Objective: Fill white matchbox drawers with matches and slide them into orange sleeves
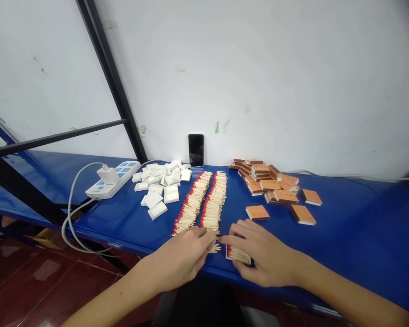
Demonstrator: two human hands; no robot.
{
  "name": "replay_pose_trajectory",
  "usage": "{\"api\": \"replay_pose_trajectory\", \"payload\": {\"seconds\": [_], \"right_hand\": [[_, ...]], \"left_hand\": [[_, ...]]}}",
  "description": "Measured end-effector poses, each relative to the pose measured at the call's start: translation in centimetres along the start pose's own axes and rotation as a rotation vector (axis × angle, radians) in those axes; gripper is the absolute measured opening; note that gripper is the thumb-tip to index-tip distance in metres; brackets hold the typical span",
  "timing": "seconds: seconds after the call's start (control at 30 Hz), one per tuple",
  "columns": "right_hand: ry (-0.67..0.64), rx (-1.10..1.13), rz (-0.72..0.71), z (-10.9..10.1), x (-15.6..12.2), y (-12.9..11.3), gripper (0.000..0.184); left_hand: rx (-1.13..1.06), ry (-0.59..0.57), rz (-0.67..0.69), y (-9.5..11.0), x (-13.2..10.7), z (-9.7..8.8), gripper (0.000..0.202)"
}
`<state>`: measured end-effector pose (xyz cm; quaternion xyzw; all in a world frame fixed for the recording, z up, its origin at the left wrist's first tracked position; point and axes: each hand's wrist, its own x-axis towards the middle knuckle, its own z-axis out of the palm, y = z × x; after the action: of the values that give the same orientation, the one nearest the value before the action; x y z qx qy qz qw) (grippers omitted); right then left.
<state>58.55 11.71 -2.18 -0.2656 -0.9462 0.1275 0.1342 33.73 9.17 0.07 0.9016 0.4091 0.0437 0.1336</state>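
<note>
Two long rows of red-tipped matches [204, 200] lie on the blue table [354, 218], running away from me. My left hand [180, 259] pinches a few matches [214, 248] at the near end of the rows. My right hand [259, 254] rests over a small white tray filled with matches [237, 254] near the table's front edge, fingers curled around it. The two hands almost touch at the fingertips.
A pile of white inner trays [160, 184] lies left of the rows. Several orange matchbox sleeves [276, 186] are heaped to the right. A black phone [196, 150] leans on the wall. A white power strip [112, 179] with cables sits far left beside a black frame [116, 86].
</note>
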Motion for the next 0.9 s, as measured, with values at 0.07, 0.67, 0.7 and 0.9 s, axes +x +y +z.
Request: {"api": "replay_pose_trajectory", "payload": {"seconds": [0.07,0.67,0.7,0.9], "right_hand": [[-0.001,0.004,0.007,-0.01,-0.02,-0.04,0.031],[-0.048,-0.023,-0.043,-0.95,-0.32,0.4,0.047],[-0.048,-0.025,-0.04,-0.92,-0.28,0.4,0.046],[-0.048,-0.024,-0.02,-0.81,-0.19,0.44,0.044]], "left_hand": [[0.002,-0.001,0.0,-0.01,0.01,-0.01,0.012],[0.023,-0.085,-0.019,0.16,0.31,-0.93,0.008],[0.016,-0.079,-0.025,0.08,0.3,-0.91,0.009],[0.008,-0.058,0.001,-0.39,0.25,-0.49,0.011]]}}
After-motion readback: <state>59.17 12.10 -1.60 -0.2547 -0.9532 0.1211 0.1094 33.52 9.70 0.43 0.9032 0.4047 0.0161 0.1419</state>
